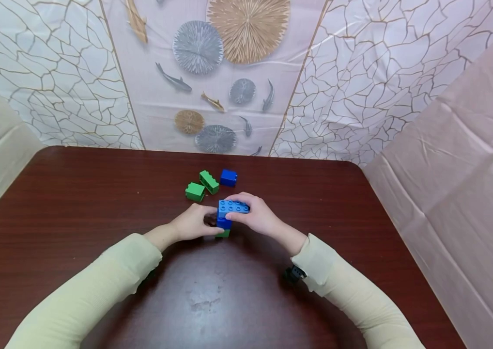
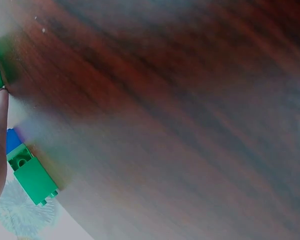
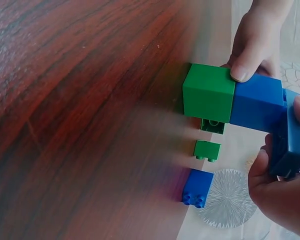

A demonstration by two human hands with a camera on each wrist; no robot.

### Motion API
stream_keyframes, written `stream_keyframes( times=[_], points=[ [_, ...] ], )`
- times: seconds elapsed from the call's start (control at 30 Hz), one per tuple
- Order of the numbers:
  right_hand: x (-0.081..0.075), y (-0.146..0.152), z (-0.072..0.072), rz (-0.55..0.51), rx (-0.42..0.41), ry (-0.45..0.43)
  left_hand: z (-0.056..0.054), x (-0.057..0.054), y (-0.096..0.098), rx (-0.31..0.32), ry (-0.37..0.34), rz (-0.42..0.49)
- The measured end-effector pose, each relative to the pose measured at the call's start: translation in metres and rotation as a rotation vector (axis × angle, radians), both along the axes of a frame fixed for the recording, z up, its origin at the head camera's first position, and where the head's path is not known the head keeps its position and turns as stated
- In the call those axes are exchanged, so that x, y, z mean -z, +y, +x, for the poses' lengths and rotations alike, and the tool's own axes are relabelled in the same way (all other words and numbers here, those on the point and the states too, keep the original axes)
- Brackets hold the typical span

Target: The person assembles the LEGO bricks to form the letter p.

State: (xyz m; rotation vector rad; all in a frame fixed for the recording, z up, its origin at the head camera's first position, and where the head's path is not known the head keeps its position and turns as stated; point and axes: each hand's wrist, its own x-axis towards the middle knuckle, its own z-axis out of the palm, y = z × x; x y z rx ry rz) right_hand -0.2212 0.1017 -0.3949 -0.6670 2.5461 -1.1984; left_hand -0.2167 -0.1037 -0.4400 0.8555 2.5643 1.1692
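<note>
A small stack stands on the table between the two hands: a green brick (image 1: 223,233) at the bottom, a dark blue brick (image 3: 256,102) on it, and a lighter blue eight-stud brick (image 1: 232,207) on top. The left hand (image 1: 192,223) grips the stack from its left side, its thumb at the seam of the green and dark blue bricks in the right wrist view. From the right, the right hand (image 1: 260,215) pinches the lighter blue brick between thumb and fingers; that brick juts out to the right past the dark blue one.
Behind the stack lie two loose green bricks (image 1: 195,192) and a loose dark blue brick (image 1: 228,178). The dark wooden table (image 1: 98,194) meets a patterned cloth backdrop (image 1: 246,116) at its far edge, with plain cloth walls (image 1: 460,169) at both sides.
</note>
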Motion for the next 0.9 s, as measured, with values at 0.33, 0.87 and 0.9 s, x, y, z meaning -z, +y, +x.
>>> stream_keyframes(
  times=[0.33, 0.87, 0.9],
  points=[
    [0.0005, 0.0000, 0.0028, 0.013, -0.015, 0.050, -0.0004, 0.0009, -0.0009, -0.002, -0.008, 0.002],
    [0.0001, 0.0002, 0.0093, 0.071, -0.070, 0.221, -0.0017, 0.0025, -0.0003, -0.018, -0.004, -0.021],
    [0.0003, 0.0003, 0.0098, 0.078, -0.077, 0.240, -0.0018, 0.0028, -0.0003, -0.016, -0.004, -0.020]
  ],
)
